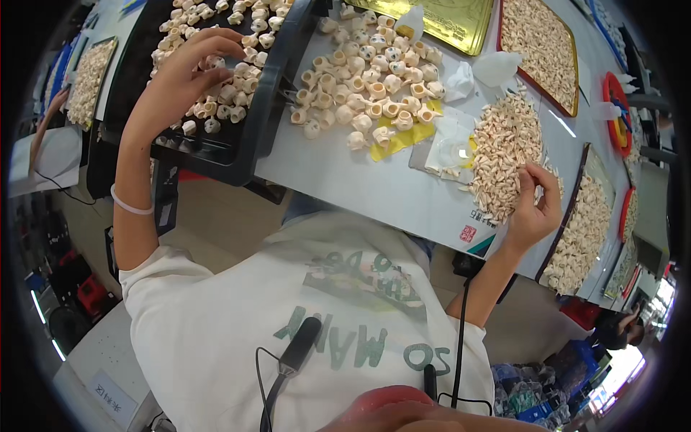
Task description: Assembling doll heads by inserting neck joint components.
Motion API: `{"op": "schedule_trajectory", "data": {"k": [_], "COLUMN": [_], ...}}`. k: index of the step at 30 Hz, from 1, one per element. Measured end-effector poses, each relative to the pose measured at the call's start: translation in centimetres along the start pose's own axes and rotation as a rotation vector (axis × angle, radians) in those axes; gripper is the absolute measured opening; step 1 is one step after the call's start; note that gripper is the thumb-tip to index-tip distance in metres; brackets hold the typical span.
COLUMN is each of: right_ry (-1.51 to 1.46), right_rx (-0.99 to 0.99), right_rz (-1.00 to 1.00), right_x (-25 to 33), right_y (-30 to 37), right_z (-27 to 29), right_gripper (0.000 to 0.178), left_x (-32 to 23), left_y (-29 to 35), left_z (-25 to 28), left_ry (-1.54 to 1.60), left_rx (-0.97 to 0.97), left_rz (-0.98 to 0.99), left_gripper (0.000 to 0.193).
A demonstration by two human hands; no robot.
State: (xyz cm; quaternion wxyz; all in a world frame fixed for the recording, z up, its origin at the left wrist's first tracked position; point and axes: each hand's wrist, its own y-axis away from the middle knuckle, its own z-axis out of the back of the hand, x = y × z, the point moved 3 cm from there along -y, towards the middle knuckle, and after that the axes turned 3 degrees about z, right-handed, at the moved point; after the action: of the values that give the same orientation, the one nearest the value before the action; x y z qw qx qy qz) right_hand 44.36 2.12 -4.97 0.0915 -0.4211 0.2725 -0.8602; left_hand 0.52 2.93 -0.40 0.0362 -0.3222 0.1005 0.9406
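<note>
I see a gold tray (461,29) at the desk's (360,180) far edge, a red-rimmed tray (536,50) of pale pieces beside it, a yellow sheet (399,140), clear plastic bags (450,144) and a black cable (459,338).

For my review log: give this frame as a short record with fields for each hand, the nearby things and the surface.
left hand: fingers bent over small cream parts in a black tray
right hand: at the edge of a heap of small pale pieces; grip unclear
between the hands: loose cluster of cream ring-shaped parts, some lying on a yellow sheet
surface: light grey table
further off: tray of pale pieces
</note>
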Motion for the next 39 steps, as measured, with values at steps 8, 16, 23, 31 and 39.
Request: {"op": "schedule_trajectory", "data": {"k": [8, 16, 23, 31, 39], "right_ry": [0.000, -0.044, -0.087, -0.173, -0.217], "right_rx": [0.001, -0.016, -0.016, -0.062, -0.057], "right_rz": [0.052, -0.025, -0.081, -0.174, -0.054], "right_x": [-0.1, -0.3, -0.6, -0.5, -1.0], "right_y": [-0.1, 0.1, 0.4, 0.7, 0.3], "right_z": [0.5, 0.0, 0.1, 0.2, 0.5], "right_gripper": [0.010, 0.011, 0.012, 0.014, 0.011], "left_x": [0.6, 0.0, 0.0, 1.0, -0.3], "left_y": [1.1, 1.1, 1.3, 1.7, 2.4], "left_z": [-1.0, -1.1, -1.0, -1.6, -1.6], "left_ry": [-0.185, -0.192, -0.028, -0.112, -0.076], "left_rx": [0.049, 0.025, -0.044, 0.115, 0.266], "left_rz": [0.059, 0.141, 0.086, 0.222, 0.191], "left_gripper": [0.024, 0.020, 0.022, 0.026, 0.027]}}
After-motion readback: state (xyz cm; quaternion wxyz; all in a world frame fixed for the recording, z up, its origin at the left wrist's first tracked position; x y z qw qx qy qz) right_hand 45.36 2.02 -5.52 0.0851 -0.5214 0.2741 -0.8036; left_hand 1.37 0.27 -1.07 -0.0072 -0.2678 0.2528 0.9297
